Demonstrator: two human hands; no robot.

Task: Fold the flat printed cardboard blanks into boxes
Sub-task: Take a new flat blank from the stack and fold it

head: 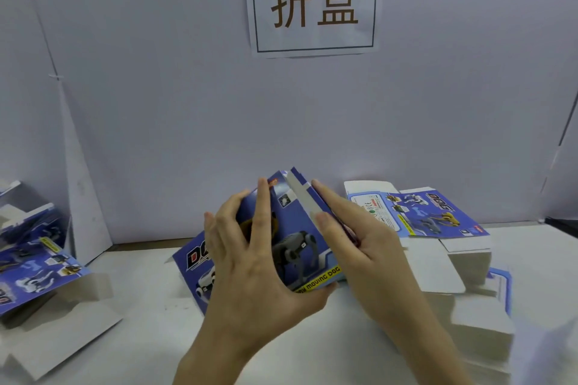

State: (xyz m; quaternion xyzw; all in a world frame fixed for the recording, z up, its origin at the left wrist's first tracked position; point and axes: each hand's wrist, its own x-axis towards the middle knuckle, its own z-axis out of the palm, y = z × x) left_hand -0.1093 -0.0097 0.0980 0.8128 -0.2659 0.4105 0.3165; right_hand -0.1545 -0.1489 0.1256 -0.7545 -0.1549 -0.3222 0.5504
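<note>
A pale grey backdrop panel (pixel 156 103) closes off the far edge of the white table surface (pixel 150 337) and carries a white paper sign with two brown characters (pixel 312 3), which seems to label the station. Along the right edge of the surface lies a tall stack of flat blue printed cardboard blanks (pixel 438 219), printed face up and near the right hand, probably the supply. At the left edge sits a looser pile of blue printed cardboard pieces (pixel 34 262), partly opened up and well apart from the work, probably the output side; how finished they are cannot be told. Above the middle of the surface, tilted up off it, is the blue cardboard blank printed with a robot dog (pixel 294 228). The left hand (pixel 250 266) holds it, fingers spread wide over the printed face and thumb hooked under the near edge, apparently to steady the main panel. The right hand (pixel 369 253) lies with straight fingers flat along the side panel, thumb at the crease, pressing as if to bend that panel round. A narrow white flap (pixel 300 197) stands up at the top edge, not yet tucked
</note>
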